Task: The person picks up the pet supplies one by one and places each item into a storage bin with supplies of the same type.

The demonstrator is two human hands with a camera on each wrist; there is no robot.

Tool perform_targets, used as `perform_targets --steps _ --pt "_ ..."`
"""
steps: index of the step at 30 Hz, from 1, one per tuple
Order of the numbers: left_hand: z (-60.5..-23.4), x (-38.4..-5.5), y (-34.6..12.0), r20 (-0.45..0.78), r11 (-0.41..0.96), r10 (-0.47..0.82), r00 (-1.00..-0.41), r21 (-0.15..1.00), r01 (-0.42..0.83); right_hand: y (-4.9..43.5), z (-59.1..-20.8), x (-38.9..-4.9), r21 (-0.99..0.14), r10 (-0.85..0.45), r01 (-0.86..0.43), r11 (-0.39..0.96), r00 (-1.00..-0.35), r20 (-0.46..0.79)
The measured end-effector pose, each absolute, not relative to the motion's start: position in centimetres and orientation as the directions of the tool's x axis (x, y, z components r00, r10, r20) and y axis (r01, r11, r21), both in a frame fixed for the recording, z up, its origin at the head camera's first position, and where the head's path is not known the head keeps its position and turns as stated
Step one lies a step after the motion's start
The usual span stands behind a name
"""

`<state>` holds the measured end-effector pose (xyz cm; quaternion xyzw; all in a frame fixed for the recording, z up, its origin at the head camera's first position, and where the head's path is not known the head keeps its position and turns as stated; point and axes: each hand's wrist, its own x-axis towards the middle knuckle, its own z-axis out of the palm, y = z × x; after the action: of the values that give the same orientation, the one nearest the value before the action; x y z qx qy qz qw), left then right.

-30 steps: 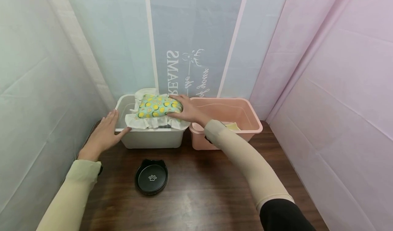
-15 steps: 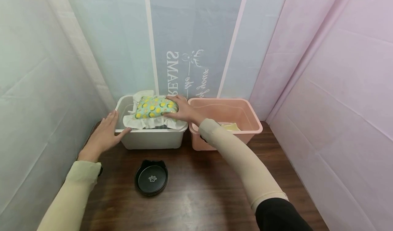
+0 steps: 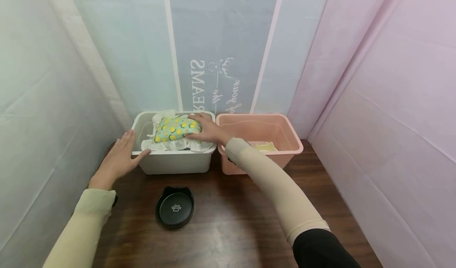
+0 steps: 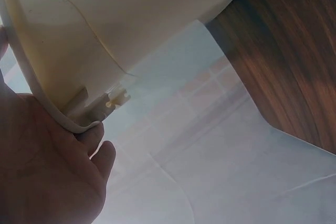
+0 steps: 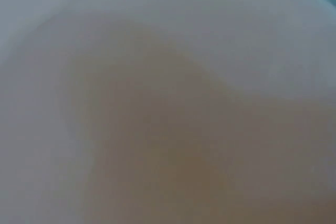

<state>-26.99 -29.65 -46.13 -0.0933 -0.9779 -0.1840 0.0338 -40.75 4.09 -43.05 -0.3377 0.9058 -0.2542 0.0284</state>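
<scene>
At the centre left of the frame, a lemon-print cushion (image 3: 170, 128) with a white ruffled edge lay mostly inside a white bin (image 3: 174, 164), its front ruffle against the rim. The right hand's (image 3: 207, 130) grip was closed on the cushion's right end, thumb nearer the viewer and fingers behind. The right wrist view was too blurred to add detail. The left hand (image 3: 119, 157) was spread at the bin's front left corner, touching the rim. Stowing the cushion looked nearly done; settling it and letting go seemed left. To the right stood a salmon-pink bin (image 3: 278, 127) with a pale yellow item (image 3: 266, 147) inside. At lower left, a black cat-eared bowl (image 3: 176, 208) sat on the dark wood-grain surface (image 3: 249, 224), touched by neither hand.
</scene>
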Motion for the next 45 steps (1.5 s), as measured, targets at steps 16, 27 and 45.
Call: perform_targets --steps 16,27,45 --pt "-45.8 -27.1 -29.5 0.093 0.912 0.175 -0.98 0.36 0.197 2.6 -43.1 -40.9 -0.418 -0.658 -0.614 0.67 -0.752 0.05" --pt "-45.8 -27.0 -29.4 0.091 0.912 0.17 -0.981 0.363 0.191 2.1 -43.4 -40.7 -0.407 -0.643 -0.602 0.687 -0.764 0.043" --pt "-46.1 -27.1 -29.5 0.11 0.916 0.171 -0.979 0.348 0.199 1.2 -44.4 -40.6 -0.316 -0.644 -0.607 0.729 -0.765 -0.018"
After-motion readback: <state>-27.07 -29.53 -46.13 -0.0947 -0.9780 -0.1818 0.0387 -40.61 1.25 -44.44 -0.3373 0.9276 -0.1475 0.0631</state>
